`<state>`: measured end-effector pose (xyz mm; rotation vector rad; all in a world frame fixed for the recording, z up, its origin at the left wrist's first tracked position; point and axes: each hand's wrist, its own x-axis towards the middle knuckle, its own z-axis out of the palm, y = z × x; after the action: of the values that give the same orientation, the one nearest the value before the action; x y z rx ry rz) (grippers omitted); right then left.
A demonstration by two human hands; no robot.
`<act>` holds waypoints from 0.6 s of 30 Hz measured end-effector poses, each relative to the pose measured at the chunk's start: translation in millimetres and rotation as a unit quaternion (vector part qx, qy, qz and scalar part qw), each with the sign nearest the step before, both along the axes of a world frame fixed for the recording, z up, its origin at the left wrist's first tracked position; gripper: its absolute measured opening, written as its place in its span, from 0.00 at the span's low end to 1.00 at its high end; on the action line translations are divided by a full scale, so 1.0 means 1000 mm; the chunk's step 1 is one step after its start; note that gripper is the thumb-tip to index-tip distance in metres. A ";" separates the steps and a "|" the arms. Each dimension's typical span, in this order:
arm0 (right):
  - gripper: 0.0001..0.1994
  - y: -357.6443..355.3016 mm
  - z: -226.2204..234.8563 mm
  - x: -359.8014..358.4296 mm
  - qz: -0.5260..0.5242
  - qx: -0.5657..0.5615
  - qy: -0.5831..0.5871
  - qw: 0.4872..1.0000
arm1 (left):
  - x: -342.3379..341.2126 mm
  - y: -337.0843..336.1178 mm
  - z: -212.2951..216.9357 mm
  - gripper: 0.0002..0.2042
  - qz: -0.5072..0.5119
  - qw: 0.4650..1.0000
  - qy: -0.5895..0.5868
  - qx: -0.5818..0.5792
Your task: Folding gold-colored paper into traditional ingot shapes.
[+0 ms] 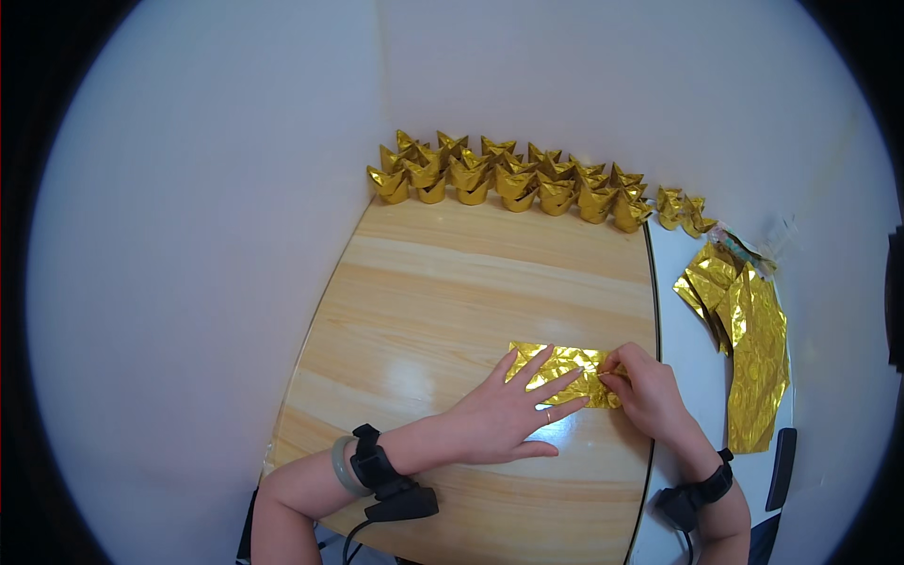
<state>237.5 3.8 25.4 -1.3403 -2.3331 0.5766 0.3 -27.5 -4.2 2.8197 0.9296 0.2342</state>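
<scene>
A crinkled sheet of gold foil paper (567,362), roughly rectangular, lies flat on the wooden tabletop. Across its left part my left hand (513,405) rests with fingers spread, pressing on the foil. My right hand (648,388) pinches the right end of the sheet between thumb and fingertips; that end is partly hidden behind the hand. Along the back of the table stand several folded gold paper ingots (518,188), packed in rows against the wall.
On the white surface to the right lie more gold foil sheets (756,348), some folded, beside a crumpled clear plastic wrapper (753,250). A dark seam divides the wooden tabletop (443,301) from that surface. White walls (207,235) close in left and behind.
</scene>
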 end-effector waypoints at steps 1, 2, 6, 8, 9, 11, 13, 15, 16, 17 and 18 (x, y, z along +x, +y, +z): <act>0.08 0.000 0.000 0.000 -0.004 -0.004 0.001 1.000 | 0.000 0.000 -0.001 0.32 0.002 1.000 -0.005 -0.001; 0.08 0.000 0.000 0.000 -0.009 -0.009 0.002 1.000 | 0.000 0.000 -0.001 0.32 0.003 1.000 -0.011 -0.003; 0.10 -0.002 0.002 -0.001 -0.059 -0.064 0.035 0.996 | 0.002 0.001 0.002 0.32 0.008 1.000 0.008 -0.010; 0.12 -0.001 0.003 0.000 -0.091 -0.059 0.014 0.994 | 0.003 0.001 0.004 0.32 0.016 1.000 0.013 -0.018; 0.12 -0.001 0.004 0.001 -0.095 -0.058 0.013 0.994 | 0.003 0.001 0.005 0.32 0.012 1.000 0.012 -0.017; 0.15 -0.002 0.004 0.003 -0.110 -0.066 -0.016 0.992 | 0.003 0.001 0.008 0.32 0.017 0.999 0.015 -0.027; 0.16 0.000 0.009 0.002 -0.131 -0.075 -0.041 0.988 | 0.003 0.000 0.010 0.32 0.019 0.999 0.023 -0.031; 0.17 -0.001 0.009 0.005 -0.149 -0.085 -0.067 0.983 | 0.002 -0.002 0.011 0.32 0.022 0.999 0.030 -0.034; 0.22 0.001 0.004 0.009 -0.134 -0.013 -0.077 0.988 | 0.002 -0.002 0.011 0.32 0.024 0.999 0.033 -0.035; 0.27 0.002 0.002 0.011 -0.117 0.058 -0.087 0.988 | 0.002 -0.002 0.011 0.32 0.026 0.998 0.035 -0.037; 0.27 -0.001 0.003 0.009 -0.118 0.058 -0.089 0.987 | 0.003 -0.002 0.011 0.32 0.026 0.998 0.034 -0.037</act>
<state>246.6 2.9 28.2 -1.6392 -2.2567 0.2546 2.8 -29.0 6.5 2.7538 1.0044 0.1086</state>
